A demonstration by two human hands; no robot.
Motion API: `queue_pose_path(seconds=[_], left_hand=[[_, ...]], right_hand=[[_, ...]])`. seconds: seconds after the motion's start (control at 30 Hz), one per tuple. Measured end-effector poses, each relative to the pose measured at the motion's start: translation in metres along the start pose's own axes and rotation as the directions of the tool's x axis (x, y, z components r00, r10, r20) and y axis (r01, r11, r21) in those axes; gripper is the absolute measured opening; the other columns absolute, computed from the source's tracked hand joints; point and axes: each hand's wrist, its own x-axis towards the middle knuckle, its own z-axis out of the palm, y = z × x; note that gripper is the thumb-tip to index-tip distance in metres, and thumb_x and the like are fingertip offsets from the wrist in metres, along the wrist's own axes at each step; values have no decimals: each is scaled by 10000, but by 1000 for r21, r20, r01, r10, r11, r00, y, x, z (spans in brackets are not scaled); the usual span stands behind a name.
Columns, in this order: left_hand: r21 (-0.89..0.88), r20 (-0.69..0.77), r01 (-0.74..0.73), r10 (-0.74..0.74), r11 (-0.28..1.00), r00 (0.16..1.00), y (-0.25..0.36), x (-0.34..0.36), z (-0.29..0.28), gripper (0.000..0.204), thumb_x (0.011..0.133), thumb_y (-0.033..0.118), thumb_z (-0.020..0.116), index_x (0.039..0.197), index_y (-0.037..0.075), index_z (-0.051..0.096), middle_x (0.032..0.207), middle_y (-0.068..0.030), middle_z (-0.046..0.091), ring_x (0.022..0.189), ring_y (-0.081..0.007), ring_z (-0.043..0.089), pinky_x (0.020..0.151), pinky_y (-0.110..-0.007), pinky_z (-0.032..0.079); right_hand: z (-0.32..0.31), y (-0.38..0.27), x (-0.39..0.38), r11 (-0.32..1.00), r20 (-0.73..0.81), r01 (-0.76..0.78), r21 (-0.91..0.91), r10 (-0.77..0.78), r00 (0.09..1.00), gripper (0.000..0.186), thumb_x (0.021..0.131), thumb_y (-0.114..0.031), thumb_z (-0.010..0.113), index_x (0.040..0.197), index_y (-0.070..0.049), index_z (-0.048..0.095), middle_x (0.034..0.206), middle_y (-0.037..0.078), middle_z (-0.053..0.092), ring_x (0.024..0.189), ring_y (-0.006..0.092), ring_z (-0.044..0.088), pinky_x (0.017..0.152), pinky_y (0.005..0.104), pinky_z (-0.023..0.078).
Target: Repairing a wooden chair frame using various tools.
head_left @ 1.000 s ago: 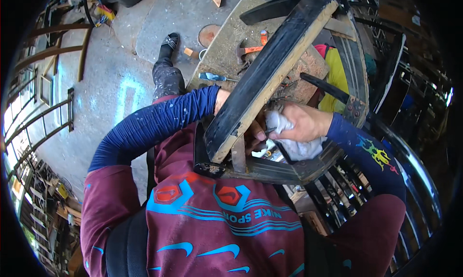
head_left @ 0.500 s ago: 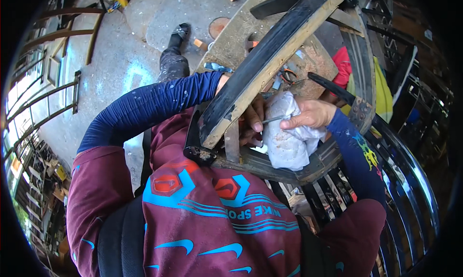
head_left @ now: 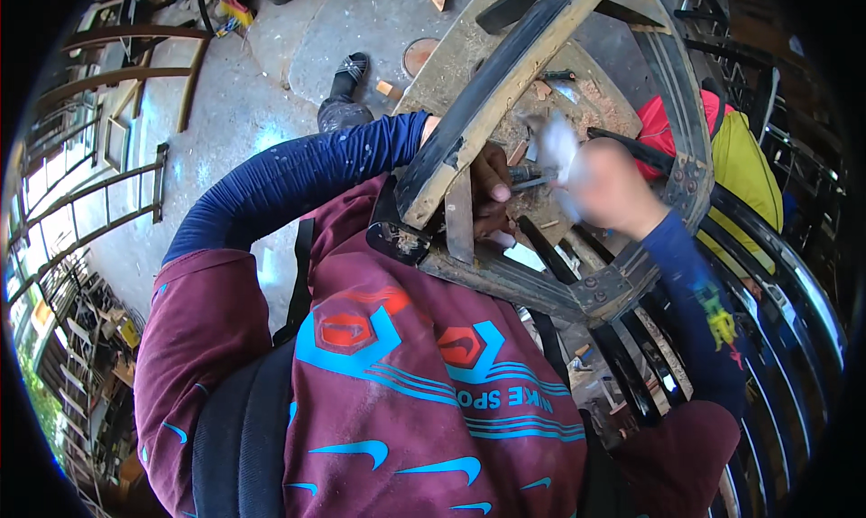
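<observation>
A black wooden chair frame, bare wood along one edge, lies tilted across my lap. My left hand reaches under its long rail, partly hidden, fingers closed around a thin metal tool whose exact kind I cannot make out. The tool points right, toward the bunched white cloth. My right hand, smeared by motion, is closed on that cloth inside the frame's opening. Whether the cloth touches the tool is unclear.
Beyond the frame a worn board carries wood shavings and scraps. Red fabric and yellow-green fabric lie at right. Black slatted chair parts curve along the lower right; brown chair frames stand at far left.
My right hand has lifted the white cloth up and away from the frame's lower rail, where it lay bunched. The rail's inner side and the floor below now show. The view has shifted slightly.
</observation>
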Motion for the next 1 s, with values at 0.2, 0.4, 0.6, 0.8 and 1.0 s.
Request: queue_pose_path(seconds=[0.2,0.4,0.6,0.8,1.0], left_hand=[[43,9,69,-70,997,998,-6,-6,-13,394,1009,349,594,884,-13,686,839,-99,685,800,-185,647,755,-356,505],[131,-87,224,-214,966,973,9,-7,-2,412,983,386,625,942,-10,730,837,-89,717,743,-145,659,695,-306,511],[193,-66,221,-212,956,975,19,-8,0,401,978,370,636,946,-18,733,848,-88,728,778,-141,670,741,-316,509],[177,-135,285,-264,942,955,23,-10,0,391,975,343,641,938,-35,734,870,-116,742,758,-159,676,721,-312,520],[-145,-257,277,-306,950,916,14,-17,11,428,1022,353,563,1021,-54,695,981,-162,741,774,-192,681,742,-322,525]], right_hand=[[3,-8,10,580,256,-505,639,459,851,484,925,-489,658,1059,-26,683,920,77,709,805,147,677,755,277,530],[29,-12,4,264,379,-523,811,444,812,411,939,-410,646,1095,-32,687,976,90,739,798,161,707,769,295,553],[40,-28,4,64,309,-441,895,623,718,461,978,-472,581,1066,-32,691,1013,94,732,855,151,702,796,302,554],[30,-32,7,154,352,-471,869,477,805,344,933,-293,669,1079,18,689,1032,126,732,901,180,707,816,305,553],[61,-27,-3,43,178,-216,975,420,890,266,895,-176,665,1080,15,675,1014,120,725,863,174,700,800,307,554]])
